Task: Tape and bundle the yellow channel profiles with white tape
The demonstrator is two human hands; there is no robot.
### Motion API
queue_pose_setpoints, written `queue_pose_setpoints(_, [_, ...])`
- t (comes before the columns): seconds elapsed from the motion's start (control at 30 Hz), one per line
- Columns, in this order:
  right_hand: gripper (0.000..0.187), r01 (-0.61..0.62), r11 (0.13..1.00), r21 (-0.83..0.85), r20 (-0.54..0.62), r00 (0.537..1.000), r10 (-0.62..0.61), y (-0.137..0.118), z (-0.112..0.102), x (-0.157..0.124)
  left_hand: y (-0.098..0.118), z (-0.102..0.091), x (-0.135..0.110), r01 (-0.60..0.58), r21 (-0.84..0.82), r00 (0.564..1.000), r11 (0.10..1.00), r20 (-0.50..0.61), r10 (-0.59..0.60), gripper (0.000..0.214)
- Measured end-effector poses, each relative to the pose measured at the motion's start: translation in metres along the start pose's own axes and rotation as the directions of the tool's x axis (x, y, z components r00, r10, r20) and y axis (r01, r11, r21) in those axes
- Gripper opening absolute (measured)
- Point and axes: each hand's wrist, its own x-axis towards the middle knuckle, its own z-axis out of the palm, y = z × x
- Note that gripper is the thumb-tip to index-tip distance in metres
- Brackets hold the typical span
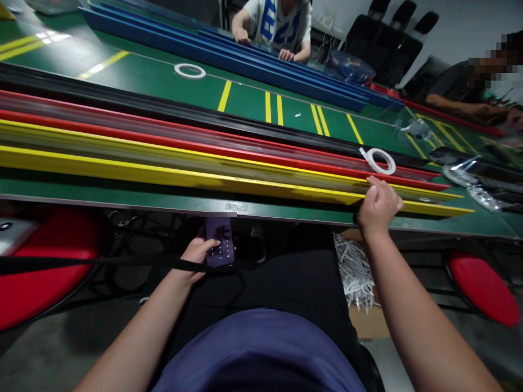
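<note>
Low over my lap, below the table edge, my left hand (198, 256) holds a phone (220, 242) with a lit screen, the thumb lying across it. My right hand (379, 207) is closed at the table's front edge, over the right part of a long yellow channel strip (261, 188). Its curled fingers hide whatever may be inside them. Just beyond that hand, a roll of white tape (382, 161) lies on the strips with its loose end lifted. Behind the yellow strip run a red strip (183, 135) and a black strip (134, 109), side by side.
Across the green table (245, 98) lie long blue strips (229, 57) and another tape roll (190, 71). One person (273, 24) sits opposite, another (461, 87) at the right. Red stools (484, 286) flank me. White scrap strips (355, 272) are piled below the table.
</note>
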Motion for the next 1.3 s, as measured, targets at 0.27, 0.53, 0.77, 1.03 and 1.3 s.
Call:
queue_pose_setpoints(0.27, [0.05, 0.002, 1.0, -0.005, -0.038, 0.999, -0.002, -0.001, 0.002, -0.001, 0.007, 0.0, -0.006, -0.144, 0.066, 0.987, 0.987, 0.082, 0.139, 0.036])
queue_pose_setpoints(0.53, [0.053, -0.019, 1.0, -0.017, -0.039, 0.999, 0.019, -0.002, 0.002, 0.0, 0.012, 0.002, -0.009, -0.172, 0.11, 0.983, 0.979, 0.079, 0.164, 0.048])
queue_pose_setpoints(0.77, [0.05, -0.009, 1.0, -0.004, -0.056, 0.998, 0.009, 0.002, 0.004, 0.0, 0.012, 0.0, -0.009, -0.173, 0.116, 0.984, 0.978, 0.072, 0.166, 0.055])
queue_pose_setpoints(1.03, [0.049, -0.011, 1.0, -0.007, -0.045, 0.999, 0.011, 0.001, 0.003, 0.0, 0.014, 0.005, -0.016, -0.107, 0.008, 0.993, 0.994, 0.055, 0.106, 0.023])
queue_pose_setpoints(1.3, [0.049, -0.006, 1.0, 0.004, -0.043, 0.999, 0.006, 0.0, 0.003, 0.0, 0.016, 0.003, -0.022, -0.058, -0.02, 0.978, 0.998, 0.2, 0.06, 0.019])
